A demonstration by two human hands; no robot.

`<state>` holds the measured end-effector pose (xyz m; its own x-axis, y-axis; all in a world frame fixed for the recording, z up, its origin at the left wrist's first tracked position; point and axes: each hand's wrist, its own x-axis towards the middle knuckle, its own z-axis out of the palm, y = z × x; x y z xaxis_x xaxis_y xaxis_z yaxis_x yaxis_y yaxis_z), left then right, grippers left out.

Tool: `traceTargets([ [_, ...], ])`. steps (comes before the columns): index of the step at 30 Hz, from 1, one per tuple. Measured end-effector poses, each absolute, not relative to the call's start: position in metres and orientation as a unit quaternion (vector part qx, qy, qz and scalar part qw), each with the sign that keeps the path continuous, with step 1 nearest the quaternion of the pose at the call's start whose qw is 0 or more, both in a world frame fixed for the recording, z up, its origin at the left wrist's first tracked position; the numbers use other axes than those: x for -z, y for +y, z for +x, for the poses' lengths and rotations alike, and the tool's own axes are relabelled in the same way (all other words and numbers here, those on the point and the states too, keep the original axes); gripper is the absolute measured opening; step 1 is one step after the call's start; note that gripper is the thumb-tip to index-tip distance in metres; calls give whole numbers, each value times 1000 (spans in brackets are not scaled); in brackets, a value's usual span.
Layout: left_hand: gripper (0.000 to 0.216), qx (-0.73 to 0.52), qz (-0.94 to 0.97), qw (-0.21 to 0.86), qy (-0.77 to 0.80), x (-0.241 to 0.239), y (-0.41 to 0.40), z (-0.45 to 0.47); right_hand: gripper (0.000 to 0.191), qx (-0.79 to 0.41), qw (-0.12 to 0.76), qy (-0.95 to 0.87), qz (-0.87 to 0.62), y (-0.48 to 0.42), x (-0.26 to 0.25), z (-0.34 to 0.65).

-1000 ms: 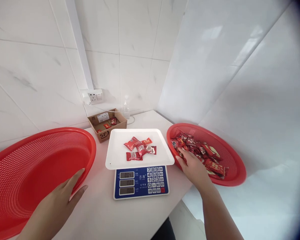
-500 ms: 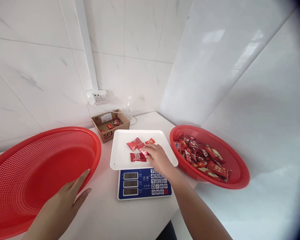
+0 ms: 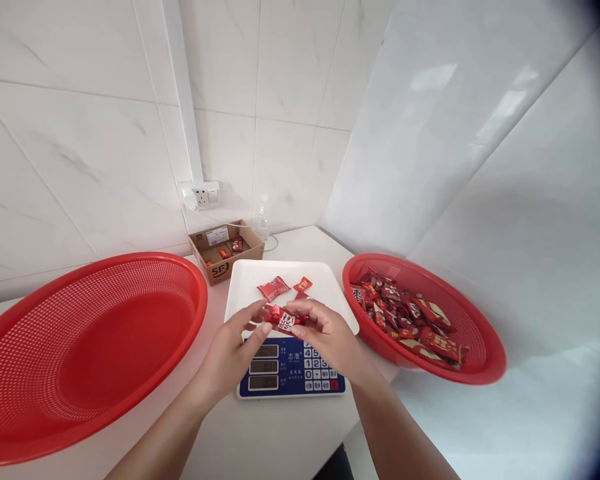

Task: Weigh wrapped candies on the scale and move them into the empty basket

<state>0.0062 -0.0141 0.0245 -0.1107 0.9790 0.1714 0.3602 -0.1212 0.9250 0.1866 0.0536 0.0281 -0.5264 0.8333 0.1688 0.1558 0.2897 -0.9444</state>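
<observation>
Both hands meet above the front of the white scale tray (image 3: 247, 283). My left hand (image 3: 233, 350) and my right hand (image 3: 325, 333) pinch red wrapped candies (image 3: 283, 320) between their fingertips. Two more red candy packets (image 3: 274, 288) lie further back on the tray. Under the tray sits a blue digital scale (image 3: 290, 370) with a keypad and lit displays. A red basket (image 3: 480, 347) on the right holds many red candy packets. A large red mesh basket (image 3: 80, 340) on the left has nothing in it.
A small cardboard box (image 3: 227, 250) with a few red packets stands behind the scale, next to a clear bottle (image 3: 263, 219). A wall socket (image 3: 205, 195) is on the tiled wall. The white counter ends close in front of me.
My right hand went from the right basket to the tray and picked up candies. My left hand left the empty basket's rim and joined it over the tray.
</observation>
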Motion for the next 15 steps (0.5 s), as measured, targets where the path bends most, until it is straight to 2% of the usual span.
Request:
traceTargets([
  [3,21,-522,530,421,519,-26,-1,18,32,-503,367,-699,-353,47,-30,188],
  [8,21,-548,498,462,489,-20,3,24,20,-493,387,-658,-418,50,-26,194],
  [15,23,-583,438,499,469,-14,2,29,21,-486,428,-633,-423,48,-27,197],
])
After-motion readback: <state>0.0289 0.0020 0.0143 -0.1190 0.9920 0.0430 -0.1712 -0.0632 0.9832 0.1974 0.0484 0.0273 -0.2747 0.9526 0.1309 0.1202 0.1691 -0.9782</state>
